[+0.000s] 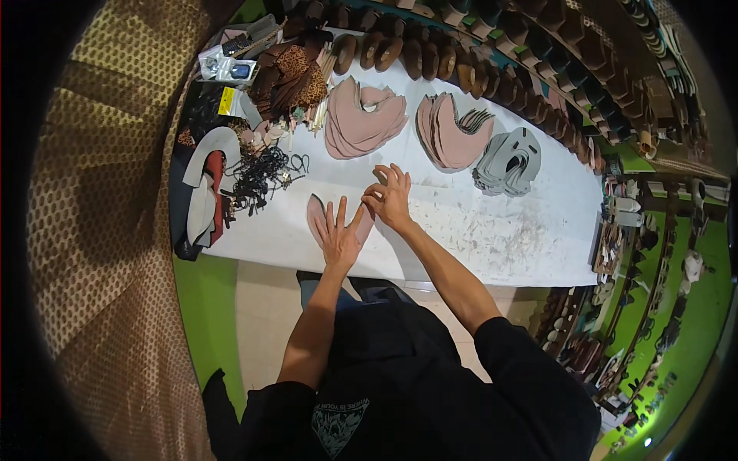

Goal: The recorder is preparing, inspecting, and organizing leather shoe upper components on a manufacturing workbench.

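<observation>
A pink curved shoe-upper piece (316,220) with a dark edge lies near the front of the white-covered table. My left hand (340,240) rests flat across it, fingers spread, hiding its middle. At the piece's right tip, the thumb and forefinger of my right hand (392,201) are pinched together, while the other fingers stick out. What sits in that pinch is too small to make out. Farther back are two stacks of similar pink pieces, a left stack (355,131) and a right stack (453,138). Grey cut pieces (511,161) are heaped beside the right stack.
Rows of brown shoe lasts (388,52) line the table's far edge. A tangle of black cords (257,177), leopard-patterned scraps (288,77) and small packets (231,67) crowd the left end. Scuff marks cover the white tabletop (492,230) at right. Shelves of shoes stand farther right.
</observation>
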Motion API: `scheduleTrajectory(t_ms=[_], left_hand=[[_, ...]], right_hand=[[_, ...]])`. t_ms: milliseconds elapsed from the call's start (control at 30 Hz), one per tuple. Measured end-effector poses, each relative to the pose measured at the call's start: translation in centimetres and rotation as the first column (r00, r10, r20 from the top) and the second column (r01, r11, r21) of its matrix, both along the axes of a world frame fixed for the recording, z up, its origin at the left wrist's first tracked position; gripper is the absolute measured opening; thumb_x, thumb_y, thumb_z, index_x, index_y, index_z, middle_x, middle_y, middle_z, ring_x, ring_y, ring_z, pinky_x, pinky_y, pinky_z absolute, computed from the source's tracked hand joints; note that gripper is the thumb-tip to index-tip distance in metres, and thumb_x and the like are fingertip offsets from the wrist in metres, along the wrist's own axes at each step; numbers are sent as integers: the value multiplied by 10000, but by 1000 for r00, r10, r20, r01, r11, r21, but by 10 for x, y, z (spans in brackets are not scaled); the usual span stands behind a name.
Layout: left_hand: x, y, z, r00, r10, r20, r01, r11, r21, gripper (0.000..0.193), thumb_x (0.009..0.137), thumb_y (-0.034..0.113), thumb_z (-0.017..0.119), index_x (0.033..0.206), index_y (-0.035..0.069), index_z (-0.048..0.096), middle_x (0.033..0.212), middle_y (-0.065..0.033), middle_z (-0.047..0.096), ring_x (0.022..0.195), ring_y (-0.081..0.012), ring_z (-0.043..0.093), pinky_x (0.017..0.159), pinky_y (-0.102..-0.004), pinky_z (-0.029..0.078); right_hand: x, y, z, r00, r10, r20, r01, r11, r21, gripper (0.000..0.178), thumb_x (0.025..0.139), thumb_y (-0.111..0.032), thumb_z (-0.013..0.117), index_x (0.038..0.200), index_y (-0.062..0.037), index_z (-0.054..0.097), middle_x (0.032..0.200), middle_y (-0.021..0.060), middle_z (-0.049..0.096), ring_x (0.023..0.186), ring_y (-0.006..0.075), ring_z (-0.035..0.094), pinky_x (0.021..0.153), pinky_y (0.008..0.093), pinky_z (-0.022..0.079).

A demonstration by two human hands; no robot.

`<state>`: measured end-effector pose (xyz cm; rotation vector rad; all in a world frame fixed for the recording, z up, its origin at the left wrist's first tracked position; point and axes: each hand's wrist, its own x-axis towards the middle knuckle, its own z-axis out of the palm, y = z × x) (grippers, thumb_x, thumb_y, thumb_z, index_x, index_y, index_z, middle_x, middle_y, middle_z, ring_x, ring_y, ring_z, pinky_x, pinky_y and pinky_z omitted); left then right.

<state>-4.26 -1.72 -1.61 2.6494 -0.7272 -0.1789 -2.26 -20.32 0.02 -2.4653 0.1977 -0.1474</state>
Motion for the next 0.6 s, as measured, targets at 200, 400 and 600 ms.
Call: scheduleTrajectory(t_ms=[200, 400, 600], left_hand=[[-1, -2, 3, 1000, 19, 4, -19, 998, -66, 548, 856, 121, 627, 1378, 288, 619, 1606, -101, 336, 1468, -413, 278, 1174, -684, 133], [0, -2, 1, 1000, 20, 4, -20, 997, -75, 513, 886, 160, 616, 1384, 285, 615, 1604, -113, 330, 1473, -416, 270, 1168, -688, 147], [3, -3, 0, 1000, 10, -14, -12, 997, -79, 566, 869, 133, 628, 1412, 291, 590, 1616, -113, 306, 1493, -410, 238, 1175, -678, 143]], right_hand=[[-6, 1, 0, 995, -96, 3, 96, 995, 24, 109, 774, -240, 782, 808, -136, 787, 1422, 90, 497, 1430, 423, 273, 1131, 703, 125], [-10, 10, -8, 978, -208, 1, 208, 978, -23, 139, 781, -255, 789, 803, -118, 777, 1419, 107, 503, 1420, 433, 277, 1124, 679, 131], [-2, 10, -9, 951, -306, -51, 305, 952, -33, 475, 716, -234, 841, 1118, -104, 623, 1497, 212, 374, 1435, 462, 245, 1121, 711, 116]])
